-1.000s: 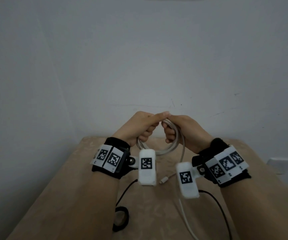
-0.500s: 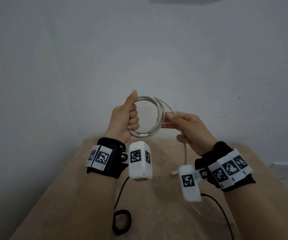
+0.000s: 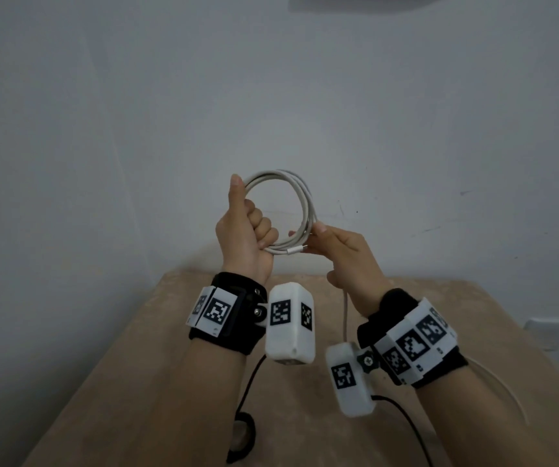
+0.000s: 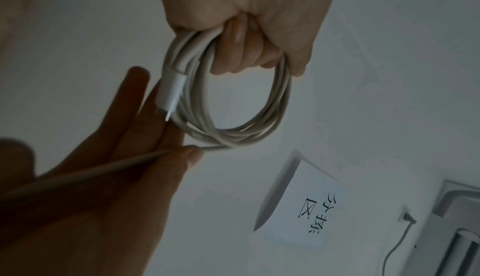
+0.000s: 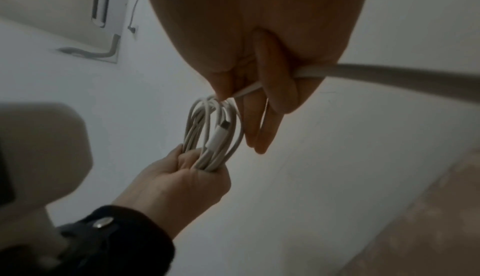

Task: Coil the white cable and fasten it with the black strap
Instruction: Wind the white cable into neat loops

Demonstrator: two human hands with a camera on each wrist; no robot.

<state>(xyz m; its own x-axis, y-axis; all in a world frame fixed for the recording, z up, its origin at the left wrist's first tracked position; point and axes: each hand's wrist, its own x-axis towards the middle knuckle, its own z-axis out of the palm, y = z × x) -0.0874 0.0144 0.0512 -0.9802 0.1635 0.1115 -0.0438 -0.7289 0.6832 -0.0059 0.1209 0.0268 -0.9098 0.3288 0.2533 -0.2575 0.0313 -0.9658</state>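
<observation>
The white cable (image 3: 300, 200) is wound into a round coil of several loops, held up in front of the wall. My left hand (image 3: 247, 230) grips the coil's lower left side in a fist, thumb up along the loops (image 4: 270, 99). A white connector (image 4: 170, 91) lies against the coil's bottom. My right hand (image 3: 342, 251) pinches the free run of cable (image 5: 389, 70) where it meets the coil (image 5: 213, 132); that run hangs down past the wrist (image 3: 346, 318). The black strap (image 3: 242, 436), rolled into a ring, lies on the table near its front left.
A beige table (image 3: 305, 433) stands below my hands against a bare grey wall. Black leads from the wrist cameras (image 3: 247, 385) trail over the tabletop. A white wall socket (image 3: 547, 332) sits at the right. A paper sign (image 4: 306, 208) hangs on the wall.
Both hands rose from above the table with the coil. The left hand turned thumb-up and the coil opened out into a round loop; the right hand slid along the free cable to the coil's right.
</observation>
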